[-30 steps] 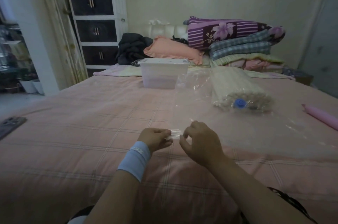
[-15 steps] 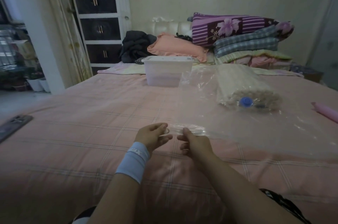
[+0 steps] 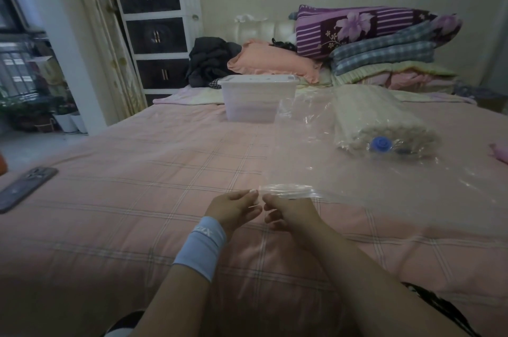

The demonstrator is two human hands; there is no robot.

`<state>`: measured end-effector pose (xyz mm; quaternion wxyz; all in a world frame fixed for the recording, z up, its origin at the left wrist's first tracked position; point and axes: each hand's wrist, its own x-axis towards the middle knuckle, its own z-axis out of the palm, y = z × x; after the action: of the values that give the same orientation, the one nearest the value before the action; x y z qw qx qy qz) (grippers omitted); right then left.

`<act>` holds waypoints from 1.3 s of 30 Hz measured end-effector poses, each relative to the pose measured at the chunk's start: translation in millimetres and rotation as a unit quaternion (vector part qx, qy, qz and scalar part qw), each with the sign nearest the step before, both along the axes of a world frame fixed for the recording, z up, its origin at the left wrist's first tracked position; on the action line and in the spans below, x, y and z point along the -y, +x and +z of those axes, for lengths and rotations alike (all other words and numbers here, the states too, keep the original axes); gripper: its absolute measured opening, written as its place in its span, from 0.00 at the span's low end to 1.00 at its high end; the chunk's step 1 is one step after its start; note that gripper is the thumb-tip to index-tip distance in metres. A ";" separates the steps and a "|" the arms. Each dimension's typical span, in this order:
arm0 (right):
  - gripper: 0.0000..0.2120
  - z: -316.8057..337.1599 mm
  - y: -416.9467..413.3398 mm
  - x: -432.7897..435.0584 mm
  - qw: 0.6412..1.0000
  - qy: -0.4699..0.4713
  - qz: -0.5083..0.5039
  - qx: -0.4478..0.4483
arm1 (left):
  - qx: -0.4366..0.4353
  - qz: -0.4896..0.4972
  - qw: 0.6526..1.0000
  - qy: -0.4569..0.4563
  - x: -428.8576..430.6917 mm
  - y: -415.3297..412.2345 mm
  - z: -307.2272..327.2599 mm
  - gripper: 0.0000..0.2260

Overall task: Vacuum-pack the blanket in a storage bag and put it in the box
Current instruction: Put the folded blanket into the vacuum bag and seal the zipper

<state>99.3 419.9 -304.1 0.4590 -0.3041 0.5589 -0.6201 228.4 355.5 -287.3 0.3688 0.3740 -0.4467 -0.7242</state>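
clear plastic is the hardest thing to read here: the storage bag [image 3: 357,180] lies flat on the pink checked bed cover [image 3: 137,199], and its outline shows only as glints and creases. its far and right edges fade into the cover. the cream blanket [image 3: 371,116] sits rolled inside the bag's far part, to the right of the box, with a blue valve [image 3: 380,143] at its near end. the box [image 3: 258,100], translucent with its lid on, stands further back on the bed, its right side seen through the bag's film.

the right hand [image 3: 288,213] has curled fingers and pinches the bag's near edge at its left corner. the left hand [image 3: 233,210], above a pale blue wristband [image 3: 203,247], is curled just beside it, fingertips at the same corner. whether it grips the film i cannot tell, since the plastic is see-through there.

at the right border a pink object [image 3: 499,152] is cut off, so its kind is unclear. a dark phone [image 3: 26,187] lies near the bed's left edge, well apart from the hands. wide bare cover stretches between the hands, the phone and the box. behind, 1 pink pillow [image 3: 272,61] and a stack of bedding [image 3: 384,45] crowd the headboard, beside dim, dark-fronted drawers [image 3: 156,31].
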 end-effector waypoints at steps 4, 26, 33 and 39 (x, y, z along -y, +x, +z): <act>0.04 -0.1 -0.4 -0.6 1.000 -0.005 0.008 0.000 | 0.013 -0.005 1.000 -0.007 -1.1 -2.6 -1.1 0.09; 0.08 0.7 -11.8 5.0 0.996 0.050 0.057 0.048 | 0.015 -0.078 0.997 0.006 0.2 -9.6 -2.3 0.06; 0.05 -4.5 -10.9 5.7 0.999 0.036 -0.007 0.030 | 0.078 -0.011 0.996 -0.032 2.7 -15.9 -10.5 0.08; 0.08 -5.4 -9.1 3.9 0.998 0.042 -0.018 0.052 | 0.072 -0.003 0.997 -0.020 -1.5 -23.9 -13.9 0.06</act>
<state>90.2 416.0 -309.5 0.4884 -0.2415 0.5650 -0.6196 204.5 357.0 -301.3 0.3410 0.4165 -0.4874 -0.6876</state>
